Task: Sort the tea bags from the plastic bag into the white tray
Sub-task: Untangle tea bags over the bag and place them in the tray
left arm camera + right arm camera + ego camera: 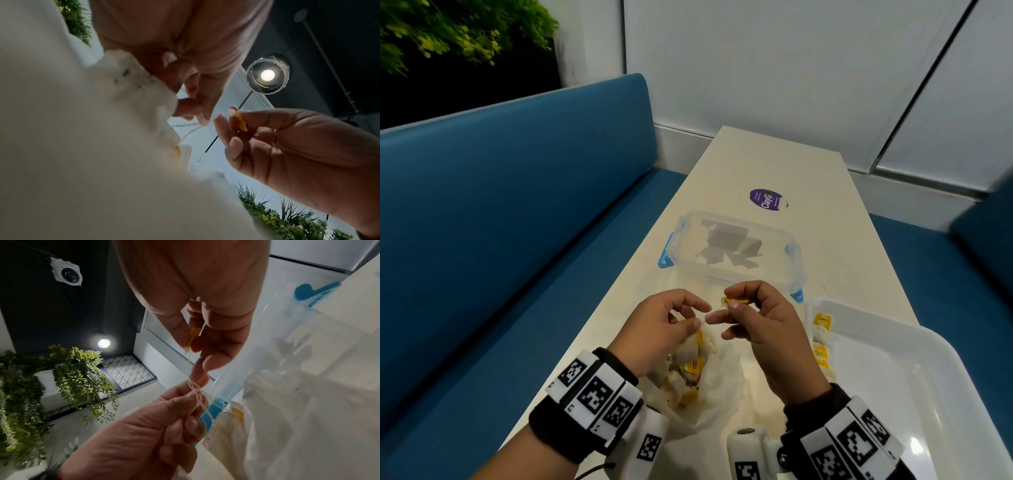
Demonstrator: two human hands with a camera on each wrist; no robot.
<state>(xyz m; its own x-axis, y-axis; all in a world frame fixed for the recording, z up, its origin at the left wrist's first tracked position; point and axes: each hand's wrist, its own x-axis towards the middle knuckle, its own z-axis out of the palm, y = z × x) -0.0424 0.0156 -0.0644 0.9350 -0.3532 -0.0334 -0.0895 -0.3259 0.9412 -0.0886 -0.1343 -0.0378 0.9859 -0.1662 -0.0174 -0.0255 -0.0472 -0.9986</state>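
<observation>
Yellow paper marked the spot: the right hand [763, 329] pinched a tea bag's yellow tag [736, 301] between thumb and forefinger, held above the table [774, 164] just short of the clear container [729, 246] with blue clips. From that tag a thin white string [196, 391] ran down and to the left into the left hand [667, 329], whose thumb and fingertips pinched it where several strands looked knotted together. The string's long axis therefore lay between the two hands, nearly level in the head view, with both hands almost touching.

Below the left hand the plastic bag [719, 383] lay near the table's near edge, the remaining tea bags [688, 370] heaped inside it. The white tray [914, 370] sat at the table's near right corner, just beside the right hand, with a few tea bags along its left wall.

The step looked like untangling one bag's string from the others. Since the tray lay to the right, the right hand was the nearer one to carry the freed bag across; which bag the tag belonged to could not be told.
</observation>
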